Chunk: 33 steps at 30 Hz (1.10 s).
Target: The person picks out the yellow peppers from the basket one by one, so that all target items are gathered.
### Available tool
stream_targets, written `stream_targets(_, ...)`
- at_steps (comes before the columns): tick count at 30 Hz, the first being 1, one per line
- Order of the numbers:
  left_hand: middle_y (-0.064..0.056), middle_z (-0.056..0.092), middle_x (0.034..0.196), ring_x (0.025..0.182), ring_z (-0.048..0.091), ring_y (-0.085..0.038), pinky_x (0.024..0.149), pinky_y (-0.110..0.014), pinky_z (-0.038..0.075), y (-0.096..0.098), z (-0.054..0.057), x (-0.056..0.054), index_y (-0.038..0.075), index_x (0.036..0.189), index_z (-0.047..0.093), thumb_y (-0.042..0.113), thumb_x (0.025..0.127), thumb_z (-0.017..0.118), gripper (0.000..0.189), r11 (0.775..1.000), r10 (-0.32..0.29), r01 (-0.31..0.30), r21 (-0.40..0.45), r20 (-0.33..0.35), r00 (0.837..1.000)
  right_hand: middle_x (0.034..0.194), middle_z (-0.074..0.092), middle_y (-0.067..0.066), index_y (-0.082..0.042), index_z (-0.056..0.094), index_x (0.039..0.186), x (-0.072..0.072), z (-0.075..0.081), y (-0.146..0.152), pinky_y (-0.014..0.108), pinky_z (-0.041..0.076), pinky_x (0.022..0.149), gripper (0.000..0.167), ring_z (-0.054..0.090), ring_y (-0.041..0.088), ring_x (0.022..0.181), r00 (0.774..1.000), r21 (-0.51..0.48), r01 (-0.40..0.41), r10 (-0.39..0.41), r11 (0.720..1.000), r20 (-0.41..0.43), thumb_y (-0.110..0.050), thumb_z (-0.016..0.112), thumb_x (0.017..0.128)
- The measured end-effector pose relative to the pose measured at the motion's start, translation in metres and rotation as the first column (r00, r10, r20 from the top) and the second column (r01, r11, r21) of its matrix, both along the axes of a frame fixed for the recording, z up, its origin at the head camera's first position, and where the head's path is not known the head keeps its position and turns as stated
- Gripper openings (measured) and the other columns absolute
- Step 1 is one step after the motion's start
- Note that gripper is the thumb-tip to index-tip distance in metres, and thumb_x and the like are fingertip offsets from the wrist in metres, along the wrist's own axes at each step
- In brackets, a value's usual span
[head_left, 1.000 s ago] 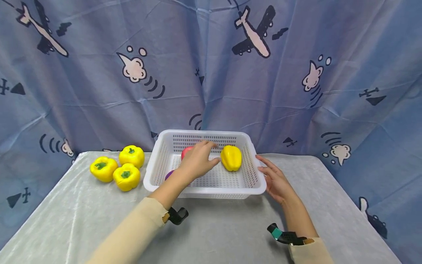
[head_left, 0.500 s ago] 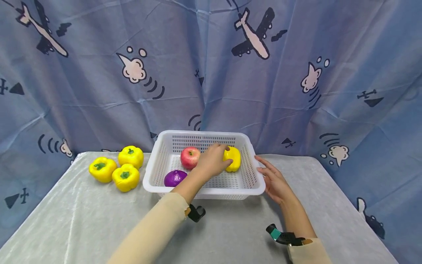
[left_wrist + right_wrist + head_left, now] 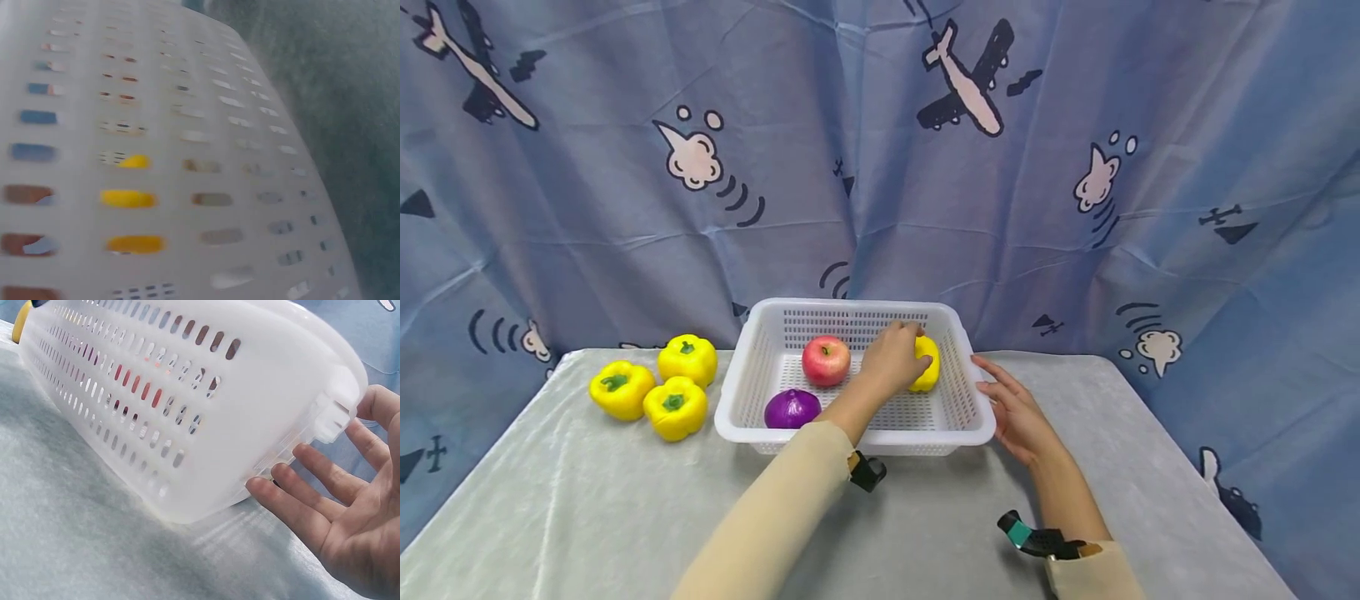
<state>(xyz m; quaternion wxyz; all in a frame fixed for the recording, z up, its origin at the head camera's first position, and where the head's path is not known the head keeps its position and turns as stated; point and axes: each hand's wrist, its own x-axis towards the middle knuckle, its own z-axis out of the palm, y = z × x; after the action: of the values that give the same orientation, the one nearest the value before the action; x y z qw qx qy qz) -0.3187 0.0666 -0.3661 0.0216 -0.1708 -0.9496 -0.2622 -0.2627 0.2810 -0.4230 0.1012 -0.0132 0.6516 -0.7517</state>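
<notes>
My left hand (image 3: 891,360) reaches into the white plastic basket (image 3: 853,436) and grips a yellow bell pepper (image 3: 928,367) near its right end, thumb on the near side and fingers across the far side. The hand hides the pepper's left part. Through slots in the basket wall (image 3: 169,212), the left wrist view shows patches of yellow. My right hand (image 3: 1017,410) touches the basket's right end with extended fingers, some at the rim and others against the wall in the right wrist view. A red apple (image 3: 826,362) and a purple onion (image 3: 792,409) lie in the basket's left half.
Three more yellow bell peppers (image 3: 675,408) stand together on the grey cloth-covered table (image 3: 587,500), left of the basket. Behind the table hangs a blue curtain (image 3: 880,167) printed with airplanes.
My left hand has moved right from beside the apple to the yellow bell pepper and taken hold of it, uncovering the apple and onion. The right hand stays at the basket's end.
</notes>
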Motion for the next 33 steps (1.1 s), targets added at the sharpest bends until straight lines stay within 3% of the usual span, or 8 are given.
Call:
stream_targets(6,-0.013,0.056,0.139,0.124,0.058,-0.028,0.111,-0.043,0.049,-0.002,-0.012,-0.01,0.012,0.141,0.055,0.03,0.095,0.07,0.052,0.999,0.048,-0.048,0.005,0.01,0.999,0.129,0.056,-0.013,-0.021,0.03,0.159,0.0,0.001,-0.001,0.026,0.062,0.081,0.057,0.069,0.009,0.104,1.0,-0.002,-0.002,0.002,1.0,0.003,-0.02,0.05,0.105)
stream_targets(11,-0.014,0.056,0.141,0.127,0.057,-0.03,0.112,-0.045,0.047,-0.004,-0.018,-0.014,0.012,0.146,0.05,0.03,0.096,0.069,0.056,0.999,0.03,-0.031,0.028,0.052,0.998,0.131,0.054,-0.013,-0.022,0.029,0.159,0.0,0.001,-0.001,0.026,0.062,0.082,0.057,0.068,0.009,0.104,1.0,0.011,0.012,-0.012,1.0,0.011,-0.021,0.049,0.106)
stream_targets(19,-0.011,0.053,0.15,0.134,0.053,-0.028,0.119,-0.046,0.041,-0.008,-0.022,-0.016,0.012,0.151,0.045,0.03,0.094,0.071,0.065,0.999,-0.005,-0.001,0.043,0.126,0.992,0.13,0.054,-0.014,-0.022,0.029,0.16,0.0,0.0,-0.002,0.025,0.062,0.081,0.059,0.069,0.007,0.104,1.0,0.003,0.018,-0.018,1.0,0.018,-0.02,0.05,0.105)
stream_targets(26,-0.015,0.05,0.151,0.135,0.053,-0.03,0.12,-0.046,0.04,-0.007,-0.023,-0.019,0.01,0.153,0.041,0.026,0.095,0.071,0.068,0.996,0.02,-0.033,0.088,0.146,0.989,0.135,0.051,-0.011,-0.021,0.026,0.161,0.0,0.0,-0.002,0.025,0.061,0.081,0.06,0.068,0.006,0.106,1.0,-0.003,0.013,-0.013,1.0,0.019,-0.019,0.049,0.105)
stream_targets(33,-0.018,0.052,0.143,0.125,0.056,-0.03,0.116,-0.044,0.045,-0.008,-0.025,-0.021,0.007,0.146,0.051,0.024,0.093,0.074,0.06,0.994,0.005,-0.022,0.11,0.149,0.989,0.146,0.043,-0.003,-0.022,0.026,0.161,0.0,0.001,-0.001,0.025,0.061,0.082,0.061,0.067,0.006,0.108,1.0,0.002,0.013,-0.013,1.0,0.025,-0.019,0.049,0.105)
